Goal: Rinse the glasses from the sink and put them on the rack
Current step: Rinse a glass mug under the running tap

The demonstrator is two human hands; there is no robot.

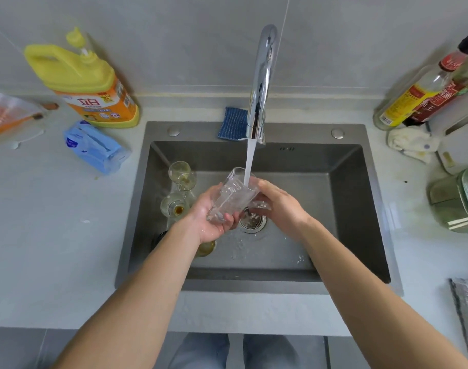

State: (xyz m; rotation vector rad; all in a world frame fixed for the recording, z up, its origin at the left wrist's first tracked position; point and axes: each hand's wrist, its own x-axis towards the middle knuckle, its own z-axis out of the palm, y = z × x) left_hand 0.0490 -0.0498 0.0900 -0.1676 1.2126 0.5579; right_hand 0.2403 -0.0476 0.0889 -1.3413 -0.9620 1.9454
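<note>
Clear glass: we record one glass (pixel 231 198) held at centre frame, above the drain (pixel 253 222) of the steel sink (pixel 347 195) and directly under the stream (pixel 249 161) from the tap (pixel 262 83).

Left hand (pixel 210 222): grip closed round the base end, with the fingers curled beneath. Right hand (pixel 283 209): grip closed on the mouth end, with the fingers wrapped over the far side. Its fingertips are hidden behind the glass, so we cannot tell how firm that hold is.

Governing relation: the glass lies between the two hands. Its long axis runs from lower left (base, in the left palm) to upper right (mouth, by the right fingers). The mouth points up and away toward the tap, and the water enters there. We judge that the left hand carries the weight.

Further glasses (pixel 180 174) with yellowish residue lie in the left part of the basin, just beside and below the left hand. We count at least three, one partly hidden by the wrist.

We cannot identify a rack in the frame. In our judgement the glass must be tipped mouth-down to drain, then carried out over the desk (pixel 54 222). Risk noted: the wet glass may slip when it passes to a single hand.
</note>
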